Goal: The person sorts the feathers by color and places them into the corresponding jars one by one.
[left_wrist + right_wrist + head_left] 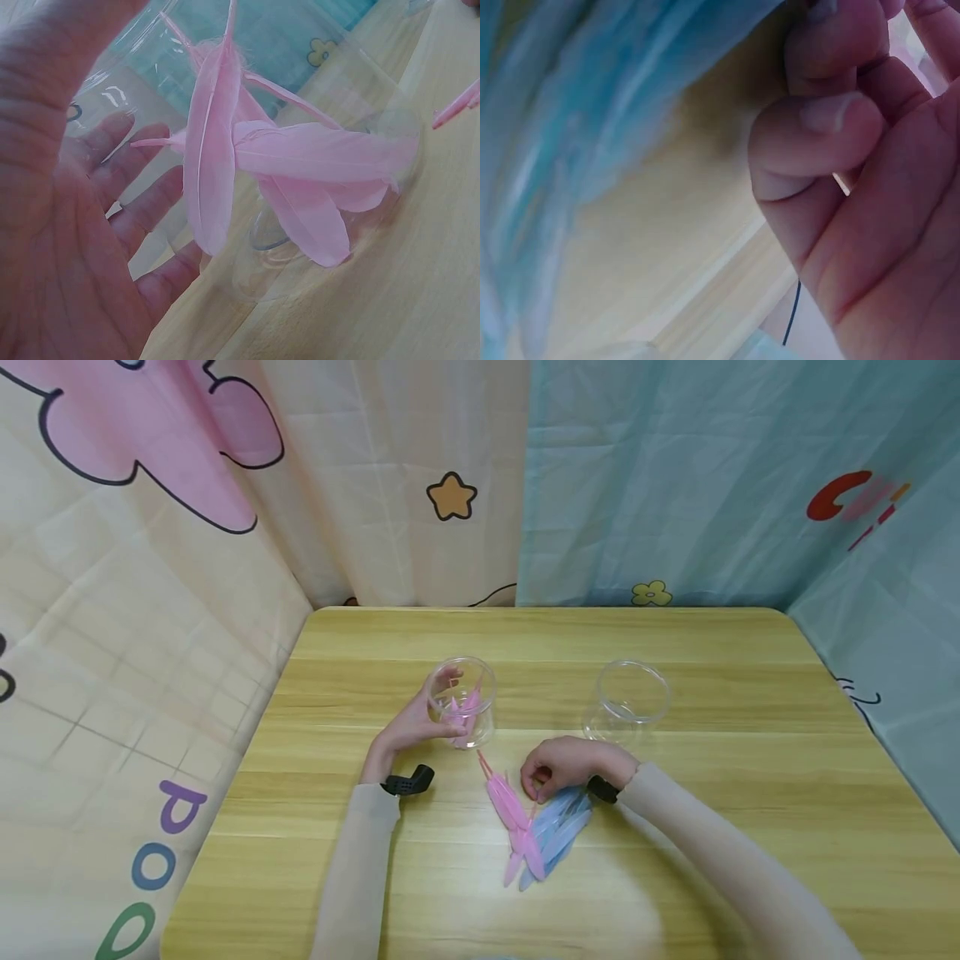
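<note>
My left hand (408, 722) holds a clear plastic cup (486, 727) at the left, thumb on the near side and fingers round the far side. Several pink feathers (300, 154) lie crossed inside it, quills pointing different ways. Over the loose feathers, my right hand (566, 764) is bent down with curled fingers, its fingertips pinching at the quill end of a pink feather (534, 852). Another pink feather (506, 802) lies beside it, quills toward the cup. Blue feathers (562, 827) are heaped under the right hand; in the right wrist view the pinching tips are out of frame.
A second clear cup (633, 718) stands behind the right hand, close to the wrist. The wooden table (750, 693) reaches back to printed curtains (390, 485) at the rear and sides. Both wrists wear small black cameras (408, 781).
</note>
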